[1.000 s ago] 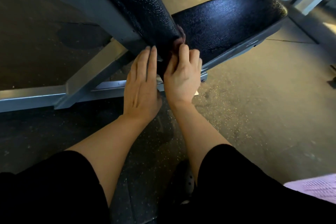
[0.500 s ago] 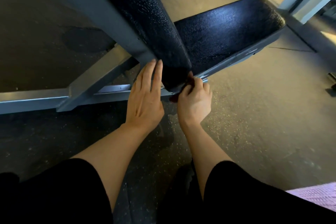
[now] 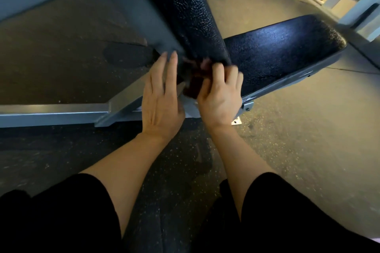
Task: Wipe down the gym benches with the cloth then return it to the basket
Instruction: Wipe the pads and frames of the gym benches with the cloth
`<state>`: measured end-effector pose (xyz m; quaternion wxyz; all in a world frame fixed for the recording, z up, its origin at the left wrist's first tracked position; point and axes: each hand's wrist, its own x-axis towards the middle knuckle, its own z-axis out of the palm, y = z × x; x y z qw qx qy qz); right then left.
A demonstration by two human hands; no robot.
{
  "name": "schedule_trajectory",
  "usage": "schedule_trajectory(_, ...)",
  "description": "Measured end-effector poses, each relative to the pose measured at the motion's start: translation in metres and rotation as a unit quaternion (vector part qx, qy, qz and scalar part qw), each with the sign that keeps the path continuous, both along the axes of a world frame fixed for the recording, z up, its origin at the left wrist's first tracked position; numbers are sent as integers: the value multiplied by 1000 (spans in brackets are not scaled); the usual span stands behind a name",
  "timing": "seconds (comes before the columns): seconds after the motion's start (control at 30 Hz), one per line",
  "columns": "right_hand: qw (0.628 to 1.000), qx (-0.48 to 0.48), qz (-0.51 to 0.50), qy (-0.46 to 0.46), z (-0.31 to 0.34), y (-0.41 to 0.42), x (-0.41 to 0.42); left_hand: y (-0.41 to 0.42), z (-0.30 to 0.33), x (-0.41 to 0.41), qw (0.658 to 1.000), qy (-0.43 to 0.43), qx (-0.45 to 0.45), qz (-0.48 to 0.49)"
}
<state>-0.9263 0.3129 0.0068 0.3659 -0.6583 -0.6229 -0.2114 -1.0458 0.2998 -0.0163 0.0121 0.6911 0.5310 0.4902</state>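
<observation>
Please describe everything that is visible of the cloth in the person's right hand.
Only a small part of the cloth shows. It looks dark reddish brown, soft and bunched, with a paler pinkish bit near its top. The right hand grips it with curled fingers and holds it against the lower end of the black textured back pad, where that meets the seat pad. The left hand lies flat just beside it, on the bench frame. The rest of the cloth is hidden and blurred.

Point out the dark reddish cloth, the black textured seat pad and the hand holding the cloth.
Dark reddish cloth (image 3: 194,86): head view, bunched part between the hands.
Black textured seat pad (image 3: 283,51): head view, middle of its top surface.
Right hand (image 3: 221,92): head view, back of the hand.
</observation>
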Motion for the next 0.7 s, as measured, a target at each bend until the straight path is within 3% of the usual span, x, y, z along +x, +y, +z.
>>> schedule_trajectory(0.1, 994, -16, -65, 92, -17, -16, 3, -5, -2, 3, 1000, 19, -12, -21)
schedule_trajectory(0.27, 992, 105, 60, 31, 31, -4, -38, 4, -3, 6, 1000, 10, 9, 7)
schedule_trajectory(0.4, 999, 28, 28, 6, 10, 2, -17, 4, -5, 6, 999, 30, -4, -22)
schedule_trajectory(0.53, 996, -11, -44, 79, -17, -13, -3, 0, -5, 7, 999, 3, -34, -5)
schedule_trajectory(0.7, 986, 130, 107, 7, 37, -4, -49, 8, 3, 3, 998, -45, 7, 38)
